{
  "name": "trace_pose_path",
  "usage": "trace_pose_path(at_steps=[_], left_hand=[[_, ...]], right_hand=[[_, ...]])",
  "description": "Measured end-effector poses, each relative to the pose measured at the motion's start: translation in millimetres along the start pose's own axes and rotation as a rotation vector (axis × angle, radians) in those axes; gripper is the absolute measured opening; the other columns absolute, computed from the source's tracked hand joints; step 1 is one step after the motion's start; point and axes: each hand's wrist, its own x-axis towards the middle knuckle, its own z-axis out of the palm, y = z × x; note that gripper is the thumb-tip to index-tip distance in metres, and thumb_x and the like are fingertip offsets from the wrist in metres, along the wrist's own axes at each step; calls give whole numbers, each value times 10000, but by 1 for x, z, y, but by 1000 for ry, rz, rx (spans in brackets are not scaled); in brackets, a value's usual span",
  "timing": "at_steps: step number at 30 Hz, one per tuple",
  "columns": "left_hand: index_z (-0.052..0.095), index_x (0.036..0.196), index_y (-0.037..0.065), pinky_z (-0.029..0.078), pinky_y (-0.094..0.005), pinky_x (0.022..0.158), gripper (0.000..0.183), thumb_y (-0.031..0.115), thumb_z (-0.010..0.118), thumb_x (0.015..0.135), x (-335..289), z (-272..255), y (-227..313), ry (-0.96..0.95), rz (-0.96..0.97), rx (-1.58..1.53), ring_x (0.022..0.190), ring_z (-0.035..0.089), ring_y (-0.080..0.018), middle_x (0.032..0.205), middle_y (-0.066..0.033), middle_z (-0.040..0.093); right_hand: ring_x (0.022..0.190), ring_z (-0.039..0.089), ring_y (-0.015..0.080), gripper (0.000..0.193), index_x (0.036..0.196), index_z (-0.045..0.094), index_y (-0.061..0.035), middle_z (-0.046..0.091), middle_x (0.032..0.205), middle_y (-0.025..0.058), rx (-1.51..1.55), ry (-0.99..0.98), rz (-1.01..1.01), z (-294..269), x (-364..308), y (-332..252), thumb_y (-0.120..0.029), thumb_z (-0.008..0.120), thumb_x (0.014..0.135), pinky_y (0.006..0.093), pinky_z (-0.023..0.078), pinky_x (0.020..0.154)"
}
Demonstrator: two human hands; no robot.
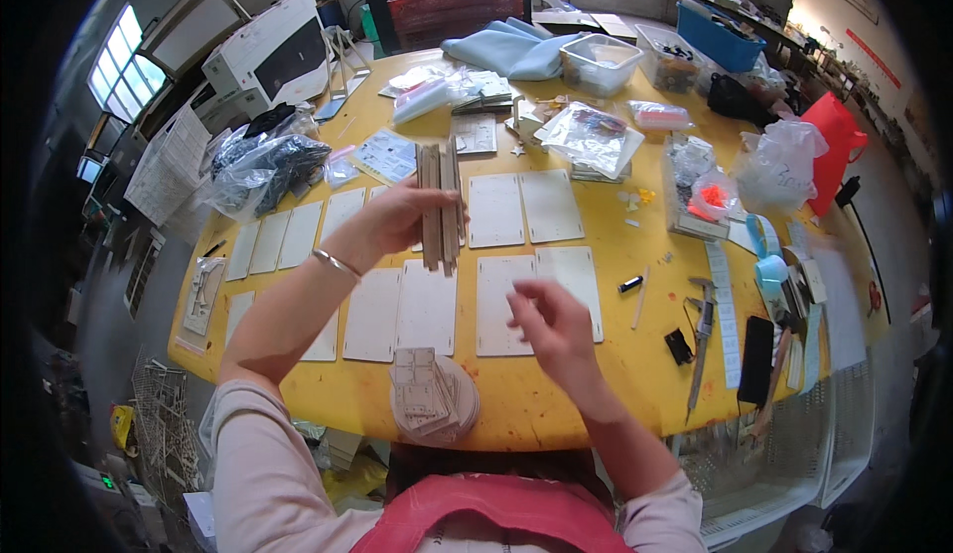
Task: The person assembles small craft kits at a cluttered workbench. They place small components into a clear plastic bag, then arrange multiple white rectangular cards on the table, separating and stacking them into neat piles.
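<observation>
My left hand [409,217] is closed around a stack of thin wooden boards [433,240], held on edge above the table. Over one of the pale rectangular panels [504,330] hovers my right hand [558,333]. Its fingers are loosely bent and apart, slightly blurred, with nothing visible in them. More pale panels lie flat in two rows, among them a pair [496,210] beyond the hands and another panel [372,317] below my left forearm. Close to my body, small cut wooden pieces [415,379] are piled on a round wooden disc [467,424].
On the right of the yellow table [526,404] lie a caliper [704,325], a black phone [756,359] and a light blue tape roll [769,273]. Plastic bags [263,166], a clear tub [601,64] and a blue bin [720,39] stand farther back. A white crate [764,474] sits below the right edge.
</observation>
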Motion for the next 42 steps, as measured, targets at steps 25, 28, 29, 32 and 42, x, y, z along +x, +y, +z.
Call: trace_pose_path(at_steps=[25,28,29,32,42], left_hand=[[650,1073,2,655,-467,790,154,126,677,986,35,24,-75,85,-152,-215,877,759,-274,975,-156,745],[653,1062,4,657,-466,787,135,120,666,993,41,20,-77,91,-178,-207,872,757,-271,967,-152,743],[653,1063,3,657,-465,786,133,117,665,995,42,19,-77,75,-185,-206,872,756,-269,966,-150,743],[654,1069,1,658,-461,782,129,109,667,999,46,17,-79,68,-191,-206,872,754,-263,965,-143,741],[679,1088,2,650,-443,784,159,128,697,993,44,16,-77,49,-199,-133,851,746,-244,972,-118,739]], right_hand=[[494,566,113,128,855,681,2,646,674,54,-196,227,217,-44,128,79,-110,714,907,274,417,439],[574,644,190,120,785,709,20,691,694,119,-522,299,128,-65,161,108,-92,712,827,334,495,549],[636,687,242,136,761,721,22,713,723,158,-579,311,156,-70,169,114,-110,711,795,371,532,622],[727,733,325,145,749,738,17,736,767,208,-608,271,218,-77,180,121,-124,709,766,422,571,707],[864,723,376,187,962,756,-33,748,856,162,-1039,342,110,-67,174,104,-182,700,865,468,562,772]])
